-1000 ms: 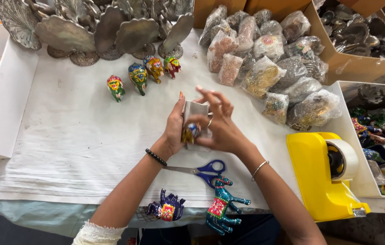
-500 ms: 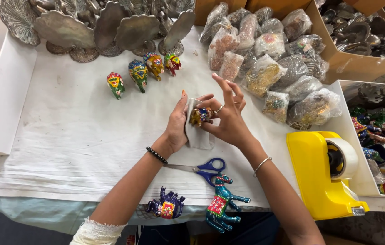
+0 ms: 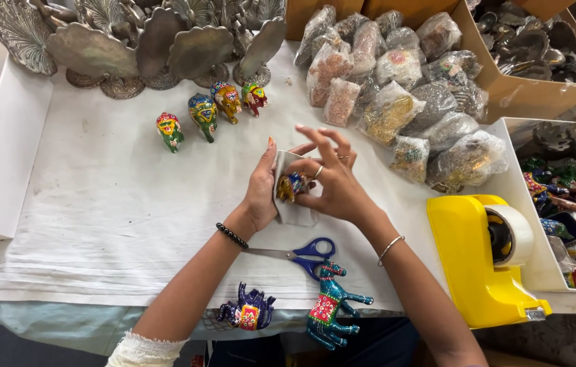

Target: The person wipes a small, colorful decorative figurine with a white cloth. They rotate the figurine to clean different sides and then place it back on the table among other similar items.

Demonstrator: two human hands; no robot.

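Head view, near to far: yellow tape dispenser (image 3: 481, 261) at desk (image 3: 97, 204) edge, clear bulging packets (image 3: 396, 102) heaped beyond, brown box (image 3: 539, 88) farthest. Mid-desk, left hand (image 3: 260, 187) cupping white wrap (image 3: 291, 204), right hand (image 3: 332, 180) pinching small multicoloured figurine (image 3: 293, 185) against it.

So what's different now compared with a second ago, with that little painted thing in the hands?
The small painted figurine, a second ago mostly hidden behind the pale wrap, now shows on it, laid against the left hand. The right hand has spread its fingers and pinches the figurine. Both hands sit slightly lower. The scissors, tape dispenser and row of painted elephants stayed put.
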